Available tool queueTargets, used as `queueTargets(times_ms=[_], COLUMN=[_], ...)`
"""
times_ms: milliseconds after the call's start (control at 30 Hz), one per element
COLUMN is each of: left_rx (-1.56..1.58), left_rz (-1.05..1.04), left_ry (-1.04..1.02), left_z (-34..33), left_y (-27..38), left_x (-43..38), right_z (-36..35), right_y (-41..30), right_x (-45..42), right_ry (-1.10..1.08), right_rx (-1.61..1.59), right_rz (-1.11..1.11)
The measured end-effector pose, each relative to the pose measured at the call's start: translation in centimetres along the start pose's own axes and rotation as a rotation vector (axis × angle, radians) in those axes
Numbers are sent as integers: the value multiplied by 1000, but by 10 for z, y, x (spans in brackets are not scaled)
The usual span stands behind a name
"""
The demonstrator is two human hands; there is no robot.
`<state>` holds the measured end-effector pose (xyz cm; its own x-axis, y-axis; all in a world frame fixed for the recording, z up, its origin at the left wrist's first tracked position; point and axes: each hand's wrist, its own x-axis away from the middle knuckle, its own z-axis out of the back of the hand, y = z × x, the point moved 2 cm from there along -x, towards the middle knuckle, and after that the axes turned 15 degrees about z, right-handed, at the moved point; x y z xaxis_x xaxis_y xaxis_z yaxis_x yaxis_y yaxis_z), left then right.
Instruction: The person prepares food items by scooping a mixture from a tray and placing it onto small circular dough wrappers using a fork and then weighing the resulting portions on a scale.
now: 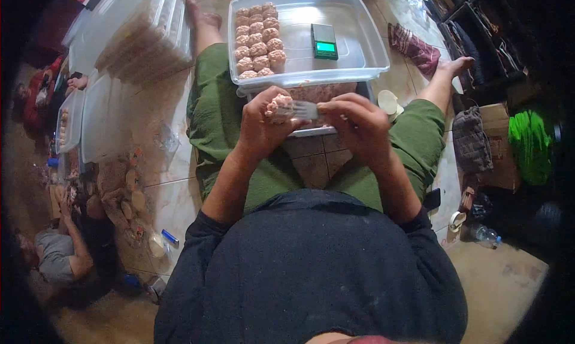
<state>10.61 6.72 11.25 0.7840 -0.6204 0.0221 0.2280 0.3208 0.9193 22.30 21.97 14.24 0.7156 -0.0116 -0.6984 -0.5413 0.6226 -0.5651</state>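
Observation:
My left hand [264, 123] is closed around a lump of pink minced mixture [279, 106], part of which shows above the fingers. In my right hand [357, 121] is a fork [305, 110], its tines reaching to the lump. Beneath both hands stands a container of the same mixture [321, 91], partly hidden. Just beyond, a clear plastic tray [379, 70] holds rows of formed balls [258, 49] along its left side. A small digital scale [324, 40] with a lit green display lies in the tray, right of the balls.
Stacked clear plastic containers [148, 34] stand at the left. Co-workers [56, 254] sit at the far left beside another tray [72, 119]. Pale round items [388, 103] lie by my right knee. A cardboard box [496, 141] and a plastic bottle [485, 236] are at the right.

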Motion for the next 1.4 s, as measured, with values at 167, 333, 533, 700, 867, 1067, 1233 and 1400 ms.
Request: queueTargets(times_ms=[167, 333, 533, 700, 867, 1067, 1233, 1400], left_rx=[-201, -216, -203, -153, 178, -35, -39, 346], left_rz=[-191, -206, -176, -166, -101, -306, -447, 120], left_ry=[164, 203, 135, 180, 80, 236, 154, -112], left_z=[-1, -7, -9, -6, -10, -6, -3, -7], left_y=[1, 1, -6, -7, -1, -6, -10, 1], left_x=[1, 0, -3, -2, 0, 3, -8, 1], right_z=[9, 2, 8, 33, 37, 36, 68, 68], right_y=[-5, -2, 0, 10, 62, 59, 38, 22], right_x=[0, 1, 2, 14, 63, 94, 68, 29], right_ry=[-112, -46, 202, 469, 99, -525, -684, -321], right_rx=[208, 179, 43, -59, 38, 476, 625, 569], right_rz=[-55, -72, -158, -347, -533, -574, -652, -460])
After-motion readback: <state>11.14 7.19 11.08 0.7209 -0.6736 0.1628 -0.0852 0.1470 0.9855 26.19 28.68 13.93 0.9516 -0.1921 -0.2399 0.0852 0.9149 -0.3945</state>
